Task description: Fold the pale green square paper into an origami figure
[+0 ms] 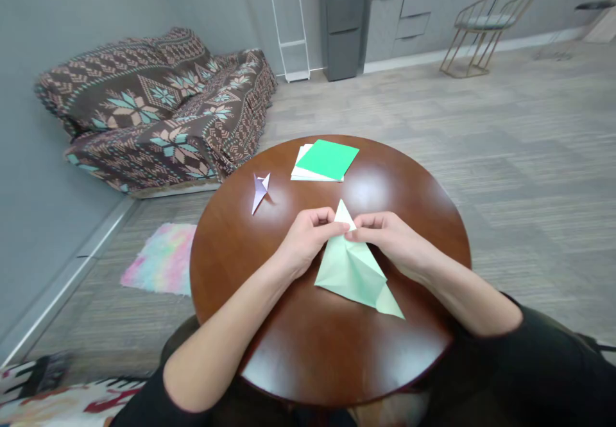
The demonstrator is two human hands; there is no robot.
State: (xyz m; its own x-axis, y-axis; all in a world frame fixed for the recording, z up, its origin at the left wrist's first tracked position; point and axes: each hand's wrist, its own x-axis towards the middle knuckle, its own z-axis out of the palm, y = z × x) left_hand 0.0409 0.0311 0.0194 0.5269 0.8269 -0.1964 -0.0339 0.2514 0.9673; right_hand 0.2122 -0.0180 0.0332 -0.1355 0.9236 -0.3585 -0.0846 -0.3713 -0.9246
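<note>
The paper [353, 273], pale green and folded, is at the middle of the round brown table [226, 266], between the 2 hands. Its narrow tip points away from the person, and its wide edge spreads toward the near side, with a small pointed flap sticking out at the lower right. Creases run down from the pinched part.

The left hand [308, 234] grips the paper just below the tip, thumb on top and fingers curled. The right hand [387, 234] pinches it from the other side, its thumb close beside the left thumb. The fold under the 2 thumbs is small and partly covered, so the right thumb is perhaps pressing a crease there.

Beyond the hands, near the table's far edge, a bright green sheet [330, 158] lies on top of white sheets [301, 174], turned at an angle to them. To the left, well apart from the paper, stands or lies a purple piece [260, 192], folded with pointed ends.

Past the table are a patterned sofa [158, 106] on the left, a pastel rug [161, 263] on the floor and 1 wire chair [485, 22] by the grey cabinets [414, 22].
</note>
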